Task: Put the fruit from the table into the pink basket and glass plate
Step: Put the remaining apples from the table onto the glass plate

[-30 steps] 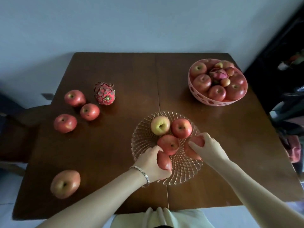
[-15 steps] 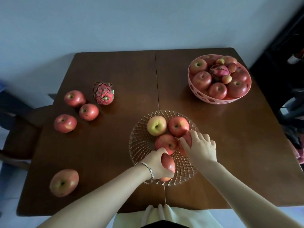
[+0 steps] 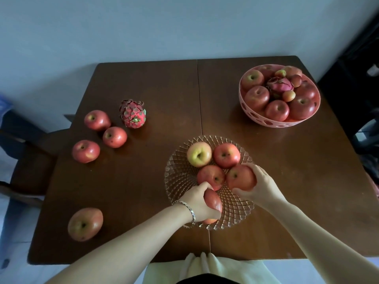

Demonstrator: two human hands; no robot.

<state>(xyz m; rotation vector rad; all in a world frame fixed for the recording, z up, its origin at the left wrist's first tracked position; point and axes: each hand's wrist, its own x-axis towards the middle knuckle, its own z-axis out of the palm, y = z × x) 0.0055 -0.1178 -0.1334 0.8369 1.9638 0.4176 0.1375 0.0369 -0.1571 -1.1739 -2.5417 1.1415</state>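
Apples fill both my hands: the left hand wraps one over the near side of the glass plate, and the right hand cups another against the three already seated, so neither should roll. Four apples and a dragon fruit wait along the tabletop's left edge, while the pink basket at the far right corner looks full.

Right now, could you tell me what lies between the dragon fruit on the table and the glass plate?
Head view: only bare table between dragon fruit and glass plate.

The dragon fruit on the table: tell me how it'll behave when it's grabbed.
The dragon fruit looks firm and probably hefty, being bigger than the apples beside it. Its flared scales should give fingers purchase, though they may bend. It stands on end, so a nudge could tip it and set it rolling.
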